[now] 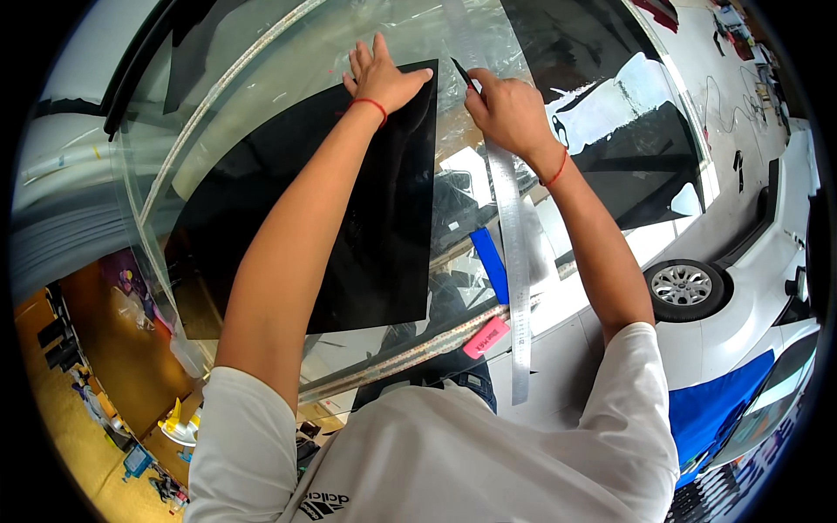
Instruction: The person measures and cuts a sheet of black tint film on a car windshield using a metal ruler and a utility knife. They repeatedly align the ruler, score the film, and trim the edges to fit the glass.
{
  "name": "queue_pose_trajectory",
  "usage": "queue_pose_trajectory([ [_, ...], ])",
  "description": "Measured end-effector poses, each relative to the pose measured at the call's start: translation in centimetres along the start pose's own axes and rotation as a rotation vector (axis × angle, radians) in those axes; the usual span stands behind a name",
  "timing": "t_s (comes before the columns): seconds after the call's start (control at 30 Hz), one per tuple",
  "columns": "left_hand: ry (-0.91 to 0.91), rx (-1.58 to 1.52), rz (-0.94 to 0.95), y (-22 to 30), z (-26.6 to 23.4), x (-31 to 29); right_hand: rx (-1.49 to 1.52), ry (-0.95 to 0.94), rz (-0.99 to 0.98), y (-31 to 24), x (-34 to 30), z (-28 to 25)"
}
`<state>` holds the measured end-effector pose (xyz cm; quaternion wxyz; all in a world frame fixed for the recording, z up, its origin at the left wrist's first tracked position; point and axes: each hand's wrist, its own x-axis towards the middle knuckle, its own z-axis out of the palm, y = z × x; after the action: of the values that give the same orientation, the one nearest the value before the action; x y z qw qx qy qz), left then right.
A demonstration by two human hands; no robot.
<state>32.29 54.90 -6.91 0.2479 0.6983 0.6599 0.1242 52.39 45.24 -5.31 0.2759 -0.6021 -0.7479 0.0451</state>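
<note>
A dark sheet of film [384, 235] with a curved left edge and a straight right edge lies on the glass tabletop [283, 65]. My left hand [384, 80] rests on its upper right corner with the fingers spread. Just right of that corner, my right hand [513, 113] grips a thin black cutter knife [462, 73], its tip pointing up and left; the handle is mostly hidden in my fist. A long steel ruler [514, 270] runs beneath my right hand toward me. Left of the ruler lie a blue flat strip [490, 265] and a pink block [486, 337], near the table's front edge.
More dark film [628, 187] lies on the table's right side. A white car [750, 301] with a blue cloth [719, 410] over it stands at the right. Tools and supplies [91, 397] sit low at the left.
</note>
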Motion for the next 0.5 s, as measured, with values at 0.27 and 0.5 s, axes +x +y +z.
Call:
queue_pose_trajectory([
  [0.27,-0.050,-0.029,-0.153,1.8,1.4,1.8,0.022,-0.150,-0.039,2.1,2.0,1.1],
  [0.5,-0.018,-0.085,-0.181,2.1,1.5,1.8,0.047,-0.162,-0.046,2.3,2.7,1.4],
])
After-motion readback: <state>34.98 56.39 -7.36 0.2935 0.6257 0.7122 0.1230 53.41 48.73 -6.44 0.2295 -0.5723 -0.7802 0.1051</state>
